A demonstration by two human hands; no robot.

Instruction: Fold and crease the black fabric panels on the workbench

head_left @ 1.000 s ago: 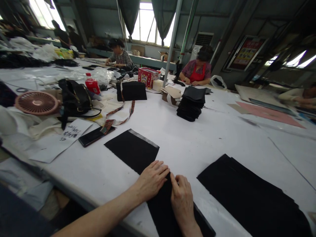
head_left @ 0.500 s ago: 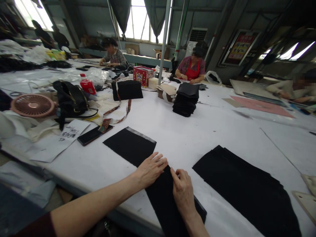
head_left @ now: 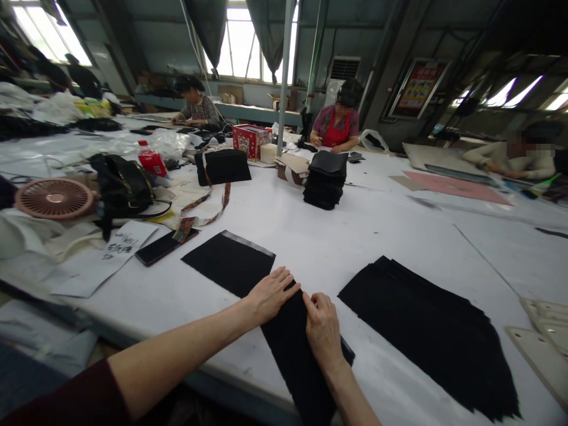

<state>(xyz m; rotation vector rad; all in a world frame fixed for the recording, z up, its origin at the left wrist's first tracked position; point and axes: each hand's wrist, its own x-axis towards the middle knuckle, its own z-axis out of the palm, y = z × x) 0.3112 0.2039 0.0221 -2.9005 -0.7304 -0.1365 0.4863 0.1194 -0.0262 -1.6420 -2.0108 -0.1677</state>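
A long black fabric piece point(head_left: 231, 263) lies on the white table point(head_left: 355, 236), running from the middle toward the near edge. My left hand point(head_left: 268, 294) rests flat on it with fingers stretched out. My right hand point(head_left: 323, 328) sits just right of the left, fingers curled and pinching the fabric's right edge. A second spread of black fabric pieces point(head_left: 426, 331) lies flat to the right, apart from both hands.
A pile of black pieces point(head_left: 326, 180) stands mid-table. On the left lie a phone point(head_left: 160, 247), paper note point(head_left: 119, 244), black handbag point(head_left: 122, 186), pink fan point(head_left: 55, 198) and red bottle point(head_left: 149, 160). Other people work at the far and right sides. Pale boards point(head_left: 544, 349) sit at the right edge.
The view has swung slightly right and up. Both hands stay on the black fabric; my right hand's fingers have curled tighter onto its edge.
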